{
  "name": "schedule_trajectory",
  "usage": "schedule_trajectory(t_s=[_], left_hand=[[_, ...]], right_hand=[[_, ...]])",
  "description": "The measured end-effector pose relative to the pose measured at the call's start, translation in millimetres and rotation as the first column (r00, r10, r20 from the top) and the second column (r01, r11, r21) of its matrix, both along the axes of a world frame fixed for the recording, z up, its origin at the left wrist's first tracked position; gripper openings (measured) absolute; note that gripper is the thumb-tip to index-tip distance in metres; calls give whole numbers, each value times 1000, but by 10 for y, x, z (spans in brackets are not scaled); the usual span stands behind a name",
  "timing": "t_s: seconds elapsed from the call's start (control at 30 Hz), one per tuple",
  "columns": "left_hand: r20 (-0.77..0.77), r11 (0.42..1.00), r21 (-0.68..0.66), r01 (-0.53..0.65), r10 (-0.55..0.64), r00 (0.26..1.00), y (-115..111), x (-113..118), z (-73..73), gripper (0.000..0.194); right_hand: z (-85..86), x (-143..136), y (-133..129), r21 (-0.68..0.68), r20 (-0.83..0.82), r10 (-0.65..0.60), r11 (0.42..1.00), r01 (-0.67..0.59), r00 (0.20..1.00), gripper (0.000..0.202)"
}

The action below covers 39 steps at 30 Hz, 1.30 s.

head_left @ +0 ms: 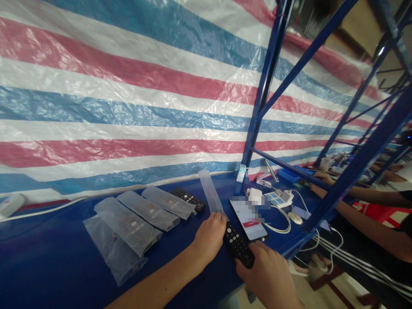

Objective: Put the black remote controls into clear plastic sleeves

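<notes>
My right hand (265, 268) grips the lower end of a black remote control (237, 241) with pale buttons. The remote's far end meets the open end of a frosted plastic sleeve (210, 191). Fingers of my left hand (209, 236) are pinched on that sleeve's near end; how far the remote reaches inside is hidden. To the left, several more frosted sleeves (128, 223) lie side by side, some with remotes showing through. A bare black remote (189, 198) rests behind the nearest of them.
A phone (249, 219) with a lit screen lies right of the remote, beside a white charger (255, 196), a power strip (280, 198) and looped cable (283, 229). Blue metal posts (262, 98) rise there. Another person's arms (363, 210) are at the far right.
</notes>
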<state>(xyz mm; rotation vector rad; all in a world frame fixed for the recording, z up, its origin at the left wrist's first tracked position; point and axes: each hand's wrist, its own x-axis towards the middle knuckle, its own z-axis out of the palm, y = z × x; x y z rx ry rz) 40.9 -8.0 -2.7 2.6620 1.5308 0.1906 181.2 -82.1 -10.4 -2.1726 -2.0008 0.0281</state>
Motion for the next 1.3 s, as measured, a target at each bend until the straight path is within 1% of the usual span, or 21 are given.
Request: schedule_trajectory(t_s=[0.13, 0.2, 0.27, 0.3, 0.33, 0.43, 0.57, 0.63, 0.7, 0.83, 0.93, 1.03, 1.1, 1.13, 1.2, 1.23, 1.3], left_hand=[[27, 999, -25, 42, -41, 999, -56, 40, -5, 32], [33, 999, -30, 31, -30, 999, -63, 34, -2, 31], [33, 999, -35, 13, -12, 999, -56, 17, 7, 32], [31, 999, -39, 11, -10, 999, -49, 8, 13, 32], [29, 999, -44, 12, -11, 1000, -44, 0, 20, 32], [31, 998, -57, 11, -9, 999, -40, -14, 33, 33], [56, 998, -54, 12, -9, 998, -88, -33, 27, 36], [65, 998, -60, 17, -14, 998, -132, -48, 27, 36], [68, 997, -79, 22, -16, 998, -183, -56, 35, 34], [105, 993, -105, 53, -42, 994, -291, -46, 67, 36], [177, 993, -95, 75, -58, 983, -372, -101, 62, 32], [239, 996, -70, 56, -37, 970, -466, -286, -24, 25], [250, 998, -43, 36, -24, 968, -530, -446, -138, 24], [247, 999, -27, 37, -29, 969, -558, -520, -208, 24], [236, 998, 18, 62, -64, 970, -597, -633, -354, 24], [234, 996, 50, 76, -86, 968, -607, -668, -422, 24], [234, 988, 125, 95, -123, 964, -608, -699, -530, 24]], right_hand=[[1, -38, 70, -9, -25, 4, 1000, -5, 1000, 16], [12, 7, 68, -2, -67, 64, 998, -64, 996, 19], [42, 83, 41, -13, -111, 132, 991, -134, 985, 28], [60, 122, 24, -25, -120, 153, 987, -157, 981, 31], [76, 156, 9, -37, -118, 160, 986, -165, 980, 29], [90, 200, -2, -32, -72, 151, 988, -153, 986, 10], [25, 117, 77, 76, -28, 140, 987, -138, 990, 19], [-5, 35, 152, 106, -16, 127, 987, -124, 992, 22], [-17, -65, 250, 115, -4, 103, 988, -102, 995, 22], [-1, -244, 461, 112, 30, 56, 992, -59, 998, 13], [50, -240, 495, 86, 13, 57, 995, -58, 998, 13], [166, -99, 374, 39, -90, 140, 990, -137, 986, 5], [266, -14, 289, 31, -185, 203, 979, -200, 962, 9], [312, -1, 271, 42, -201, 205, 979, -201, 958, 12], [374, -55, 307, 72, -150, 163, 985, -154, 975, 17], [385, -120, 361, 85, -94, 141, 987, -133, 986, 21], [368, -291, 517, 93, 33, 132, 986, -135, 991, 29]])
